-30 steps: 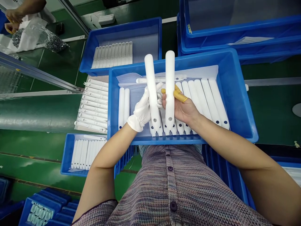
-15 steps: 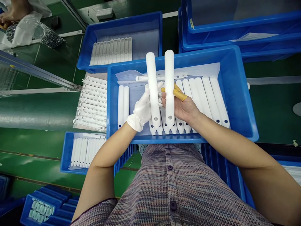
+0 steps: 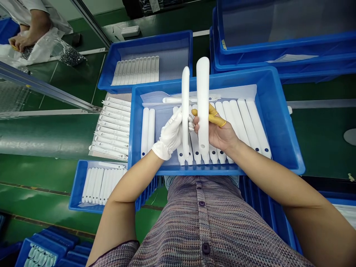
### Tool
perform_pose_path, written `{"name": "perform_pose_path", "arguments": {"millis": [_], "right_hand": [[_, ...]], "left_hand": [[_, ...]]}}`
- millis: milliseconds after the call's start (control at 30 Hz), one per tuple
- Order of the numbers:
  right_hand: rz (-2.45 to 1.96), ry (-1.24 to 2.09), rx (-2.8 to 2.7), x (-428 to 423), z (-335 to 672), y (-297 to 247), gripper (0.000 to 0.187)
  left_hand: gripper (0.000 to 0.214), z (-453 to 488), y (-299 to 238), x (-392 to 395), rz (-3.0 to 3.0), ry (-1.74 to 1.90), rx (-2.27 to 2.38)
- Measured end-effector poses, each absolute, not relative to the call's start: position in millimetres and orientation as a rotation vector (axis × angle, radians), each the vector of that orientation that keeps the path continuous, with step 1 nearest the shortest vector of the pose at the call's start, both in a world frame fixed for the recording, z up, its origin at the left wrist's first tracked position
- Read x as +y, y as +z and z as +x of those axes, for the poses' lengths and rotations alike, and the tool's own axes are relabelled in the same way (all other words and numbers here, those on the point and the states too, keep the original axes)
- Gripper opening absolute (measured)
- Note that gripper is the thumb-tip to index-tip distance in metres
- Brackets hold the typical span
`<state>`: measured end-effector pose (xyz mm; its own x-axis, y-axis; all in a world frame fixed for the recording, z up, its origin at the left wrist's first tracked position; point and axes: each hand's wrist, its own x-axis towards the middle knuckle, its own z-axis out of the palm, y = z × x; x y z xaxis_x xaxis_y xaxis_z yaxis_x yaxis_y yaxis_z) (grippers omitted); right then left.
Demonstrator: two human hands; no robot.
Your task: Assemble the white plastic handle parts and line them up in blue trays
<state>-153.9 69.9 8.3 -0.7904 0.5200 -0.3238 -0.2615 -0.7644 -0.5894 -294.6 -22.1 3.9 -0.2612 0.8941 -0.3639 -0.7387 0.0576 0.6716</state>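
Note:
In a white glove, my left hand (image 3: 171,131) is closed around a long white plastic handle-like piece (image 3: 185,92), turned so its narrow edge faces me. My right hand (image 3: 218,128), with yellow covers on some fingers, grips a second white piece (image 3: 203,81), its broad rounded side partly facing me. Both pieces stand nearly upright, side by side with a small gap, above a blue bin (image 3: 217,170). Inside that bin lies a row of similar white pieces (image 3: 241,118), with two more (image 3: 148,128) at its left. A slim slotted strip (image 3: 174,100) lies along the back on a thin sheet.
Behind stands another blue bin (image 3: 144,37) with a row of slotted strips (image 3: 136,70). More strips (image 3: 111,129) lie stacked at left, above a smaller bin (image 3: 72,193) of white pieces. Stacked bins (image 3: 267,55) rise at back right. Another person's hands (image 3: 26,39) handle a plastic bag at upper left.
Both white pieces have been turned about their length; the left one now shows its thin edge. My hands stay closed on them, and the view has shifted slightly.

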Motion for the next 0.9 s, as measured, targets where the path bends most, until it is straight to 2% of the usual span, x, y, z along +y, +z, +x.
{"name": "perform_pose_path", "arguments": {"millis": [100, 300, 400, 500, 633, 700, 900], "right_hand": [[-0.677, 2.479, -0.799, 70, -155, 2, 0.041], [-0.634, 2.343, -1.165, 66, -153, -15, 0.064], [-0.624, 2.035, -1.488, 60, -150, -20, 0.058], [-0.656, 1.666, -1.756, 54, -148, -25, 0.049], [-0.656, 1.49, -1.871, 52, -147, -29, 0.048], [-0.654, 1.464, -1.888, 51, -147, -30, 0.048], [-0.653, 1.522, -1.841, 65, -145, -20, 0.045]], "left_hand": [[0.029, -294, 4, -20, 0.187, 1.613, 0.904], [0.044, -295, 6, -23, 0.125, 1.592, 0.835], [0.049, -298, 5, -26, 0.235, 1.551, 0.835], [0.044, -302, 4, -26, 0.379, 1.505, 0.849], [0.034, -304, 4, -25, 0.533, 1.482, 0.821], [0.04, -303, 4, -24, 0.557, 1.475, 0.823], [0.08, -303, 7, -27, 0.558, 1.422, 0.877]]}}
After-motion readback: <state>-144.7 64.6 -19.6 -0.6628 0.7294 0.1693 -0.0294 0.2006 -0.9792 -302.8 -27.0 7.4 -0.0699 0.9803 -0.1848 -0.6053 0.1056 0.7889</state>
